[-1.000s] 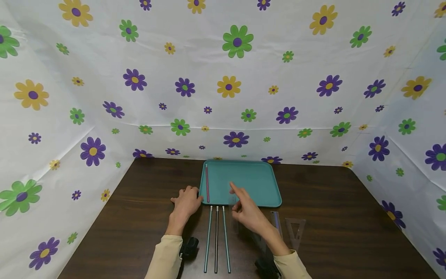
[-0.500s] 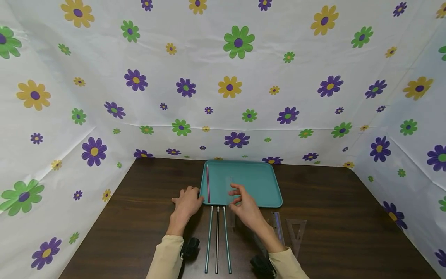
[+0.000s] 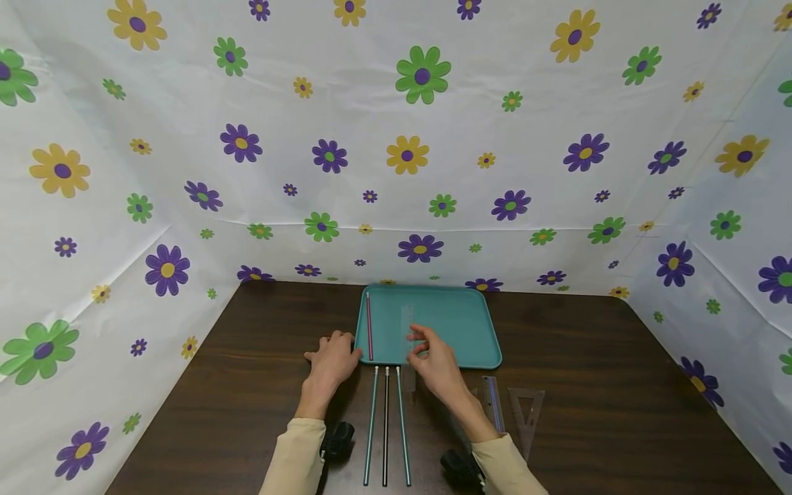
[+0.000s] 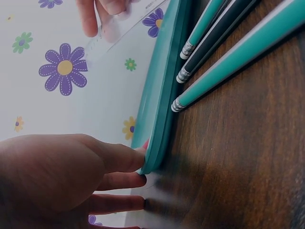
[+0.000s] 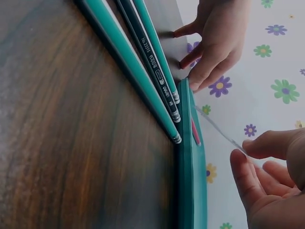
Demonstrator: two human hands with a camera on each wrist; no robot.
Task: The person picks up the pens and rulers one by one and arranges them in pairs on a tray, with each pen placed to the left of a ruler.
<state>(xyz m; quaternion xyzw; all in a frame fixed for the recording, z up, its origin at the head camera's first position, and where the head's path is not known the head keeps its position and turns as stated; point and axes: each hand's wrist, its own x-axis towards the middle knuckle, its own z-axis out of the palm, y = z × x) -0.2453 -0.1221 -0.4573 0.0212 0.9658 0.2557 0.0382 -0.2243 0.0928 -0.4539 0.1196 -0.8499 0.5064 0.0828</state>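
Clear plastic ruler (image 3: 405, 346), likely light and stiff, best held by its edges, is pinched in the right hand (image 3: 436, 363) over the teal tray (image 3: 467, 323); left hand (image 3: 332, 359) grips its near-left corner.

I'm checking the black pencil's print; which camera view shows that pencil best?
The right wrist view: the black pencil appears large, white lettering visible. The head view shows its whole length, too small to read; the left wrist view shows its eraser end and part of its barrel, no lettering.
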